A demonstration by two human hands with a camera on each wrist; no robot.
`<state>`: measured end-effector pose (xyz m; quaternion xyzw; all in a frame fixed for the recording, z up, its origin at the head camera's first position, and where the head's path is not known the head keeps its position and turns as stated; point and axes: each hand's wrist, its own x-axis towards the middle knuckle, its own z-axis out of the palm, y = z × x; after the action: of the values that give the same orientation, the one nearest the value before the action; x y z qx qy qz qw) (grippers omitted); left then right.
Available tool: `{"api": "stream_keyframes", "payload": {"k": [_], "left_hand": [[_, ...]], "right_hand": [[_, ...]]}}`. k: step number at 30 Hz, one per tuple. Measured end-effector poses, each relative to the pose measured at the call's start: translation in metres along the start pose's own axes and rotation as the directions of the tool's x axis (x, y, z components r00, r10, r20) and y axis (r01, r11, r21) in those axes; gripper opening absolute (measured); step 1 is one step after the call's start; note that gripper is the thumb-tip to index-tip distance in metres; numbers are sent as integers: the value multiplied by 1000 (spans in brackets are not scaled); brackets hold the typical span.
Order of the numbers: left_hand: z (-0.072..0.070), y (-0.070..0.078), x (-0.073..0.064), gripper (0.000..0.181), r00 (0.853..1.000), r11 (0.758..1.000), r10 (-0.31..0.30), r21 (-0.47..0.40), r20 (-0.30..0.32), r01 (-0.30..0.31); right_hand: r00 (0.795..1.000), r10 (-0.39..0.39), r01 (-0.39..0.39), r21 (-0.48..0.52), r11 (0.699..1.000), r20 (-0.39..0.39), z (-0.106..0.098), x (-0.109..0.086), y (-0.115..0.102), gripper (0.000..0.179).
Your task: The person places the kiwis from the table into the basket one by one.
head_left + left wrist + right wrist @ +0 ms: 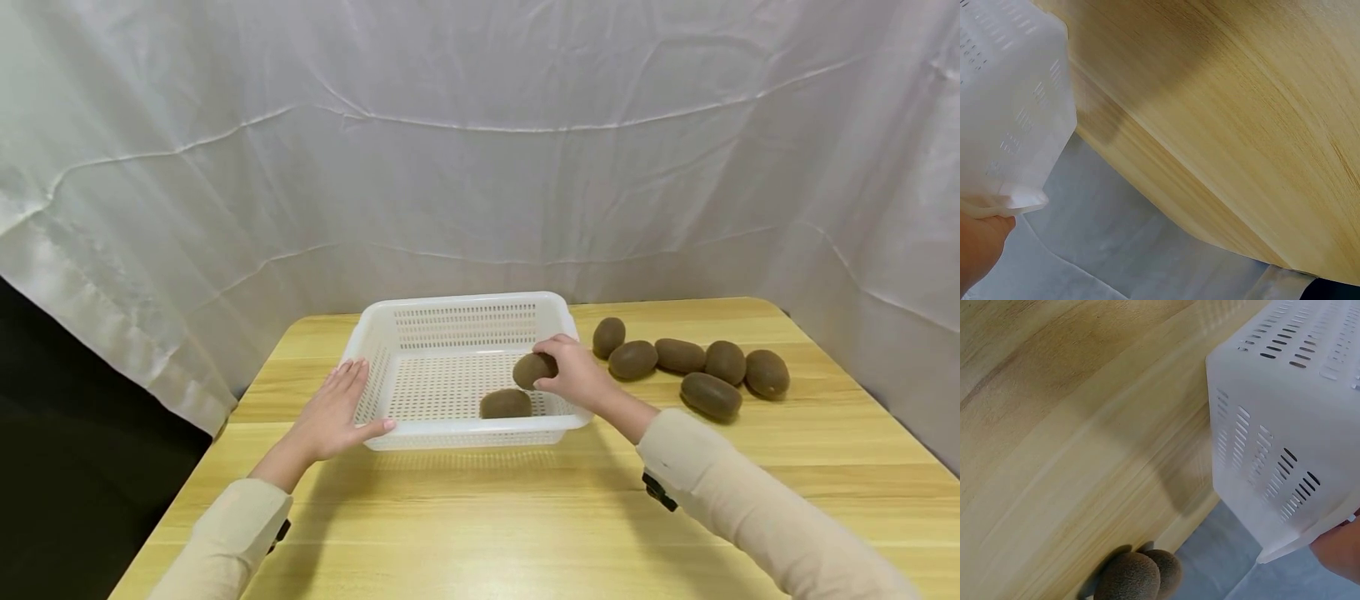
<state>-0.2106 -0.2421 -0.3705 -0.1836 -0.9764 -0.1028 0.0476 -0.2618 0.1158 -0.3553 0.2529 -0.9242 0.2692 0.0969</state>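
A white perforated plastic basket (450, 429) sits on the wooden table. My left hand (335, 417) rests on its left rim, fingers straight along the side and thumb stretched over the front corner. Inside the basket's right part, my right hand (576, 375) grips a brown fuzzy kiwi (531, 371) between thumb and fingers. Another kiwi (506, 404) lies on the basket floor near the front wall. In the right wrist view the basket's side wall (1272, 450) hides most of the right hand (1341, 550) and the kiwi it grips.
Several more kiwis (678, 356) lie in a loose group on the table (480, 517), right of the basket. A light grey curtain (480, 183) hangs behind the table's back edge. A dark area (82, 433) lies beyond the left edge.
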Motion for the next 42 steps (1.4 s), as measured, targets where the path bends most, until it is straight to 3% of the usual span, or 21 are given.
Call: {"api": "stream_keyframes", "payload": {"k": [6,12,22,42], "left_hand": [[1,0,-1,97,1000,1000,0,0,-5,0],[1,0,-1,97,1000,1000,-2,-4,-2,2],[0,0,0,97,1000,1000,1,-2,-1,-1],[-1,1,1,97,1000,1000,1,-6,2,-1]], "right_hand": [[1000,8,-7,64,998,-15,-2,0,1,32],[992,5,7,96,995,-124,-11,-8,2,27],[960,13,19,114,993,-280,-23,-24,21,28],[965,163,-132,155,979,-206,-45,-72,71,44]]}}
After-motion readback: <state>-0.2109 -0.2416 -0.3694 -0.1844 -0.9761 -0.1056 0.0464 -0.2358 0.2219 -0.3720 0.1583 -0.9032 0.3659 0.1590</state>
